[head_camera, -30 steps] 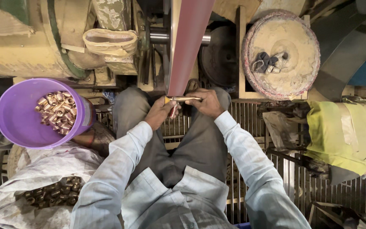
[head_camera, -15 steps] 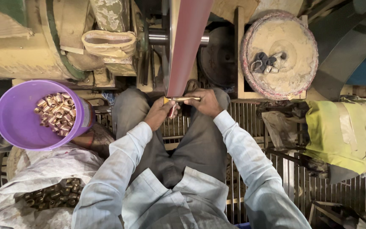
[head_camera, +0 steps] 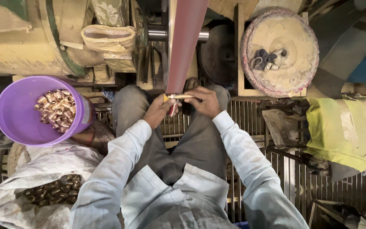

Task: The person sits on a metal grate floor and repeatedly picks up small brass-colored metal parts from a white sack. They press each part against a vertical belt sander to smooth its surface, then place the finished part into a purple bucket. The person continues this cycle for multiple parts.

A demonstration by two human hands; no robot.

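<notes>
Both hands, left (head_camera: 159,111) & right (head_camera: 205,101), grip a thin rod (head_camera: 179,96) w/ its brass tip touching the red belt's (head_camera: 185,46) bottom end. Purple tub (head_camera: 22,123) of brass bits sits well left of the belt, dusty wheel (head_camera: 295,74) off to its right.

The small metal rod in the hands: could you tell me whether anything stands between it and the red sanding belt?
Nothing visible does. Left hand and right hand hold the rod right at the belt.
</notes>
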